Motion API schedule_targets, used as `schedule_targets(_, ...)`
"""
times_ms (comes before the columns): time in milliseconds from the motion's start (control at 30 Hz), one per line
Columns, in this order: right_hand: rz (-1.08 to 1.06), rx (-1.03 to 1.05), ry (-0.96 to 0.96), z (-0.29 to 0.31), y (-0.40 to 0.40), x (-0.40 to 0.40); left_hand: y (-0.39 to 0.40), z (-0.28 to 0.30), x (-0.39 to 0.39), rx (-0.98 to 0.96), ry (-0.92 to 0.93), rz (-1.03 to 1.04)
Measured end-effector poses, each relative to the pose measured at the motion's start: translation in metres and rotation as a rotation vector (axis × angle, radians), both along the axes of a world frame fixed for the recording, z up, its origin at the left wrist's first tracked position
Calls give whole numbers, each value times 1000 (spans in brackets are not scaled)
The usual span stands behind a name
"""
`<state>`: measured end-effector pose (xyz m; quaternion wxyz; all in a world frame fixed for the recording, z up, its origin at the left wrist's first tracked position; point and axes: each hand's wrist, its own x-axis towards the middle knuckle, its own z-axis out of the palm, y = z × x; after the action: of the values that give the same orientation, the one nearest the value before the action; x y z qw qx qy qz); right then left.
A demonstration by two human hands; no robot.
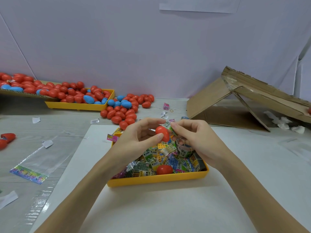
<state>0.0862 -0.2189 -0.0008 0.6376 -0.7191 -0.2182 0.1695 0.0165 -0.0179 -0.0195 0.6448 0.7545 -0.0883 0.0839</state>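
While both hands work above the far edge of the yellow tray, the red egg shell is held clear of the desk between the thumb and fingertips of the left hand. That grip is narrow, closed round the shell's rounded sides. The right hand pinches a folded printed packet that touches the shell's upper right side. Whether it has entered the shell cannot be told, as the opening is not in view.

Assessment: the shell appears to be thin, hollow moulded plastic (light, stiff, smooth and glossy). It is likely to slip from a fingertip hold, and to flex or spring away if squeezed hard near its open rim. The soundest hold is across the widest part of the body, thumb opposite fingers, leaving the rim free. The packet looks like soft crinkled film, light and springy. It is best pinched at its folded end and pressed in compactly.

A second red shell lies among loose packets near the tray's near edge. Closed red and blue eggs lie heaped toward the far left corner of the desk.
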Motion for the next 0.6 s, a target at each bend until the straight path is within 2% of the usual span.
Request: schedule_targets(600, 39, -60, -53, 6, -2, -1, -3, 4, -2, -93, 40, 33)
